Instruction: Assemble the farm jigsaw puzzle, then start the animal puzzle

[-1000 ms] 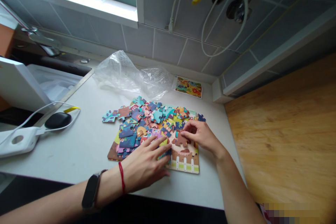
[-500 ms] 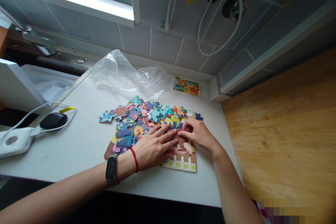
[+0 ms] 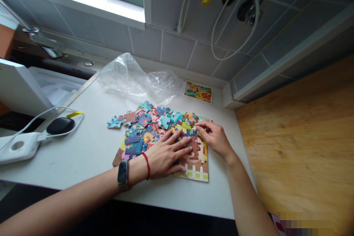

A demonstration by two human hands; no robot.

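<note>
A jigsaw puzzle board (image 3: 205,177) lies on the white counter, its lower right part showing a brown animal and a white fence. Loose puzzle pieces (image 3: 134,147) are heaped over its left and upper parts. My left hand (image 3: 167,155) rests palm down across the board, fingers spread, hiding the pieces beneath. At the board's upper right, my right hand (image 3: 215,138) is closed in a pinch, thumb and forefinger at a small yellowish puzzle piece (image 3: 195,127), which the fingertips partly cover.
Behind the puzzle lie a crumpled clear plastic bag (image 3: 129,81) and a small picture card (image 3: 198,91). A white power strip (image 3: 19,145) and a black plug or puck (image 3: 61,126) sit at the left, near the sink tap (image 3: 49,46). A wooden surface (image 3: 298,136) adjoins the right side.
My right hand has shifted slightly up and right over the board, its pinch now at the yellow area. The left hand stays spread in nearly the same place. The view has shifted a little.
</note>
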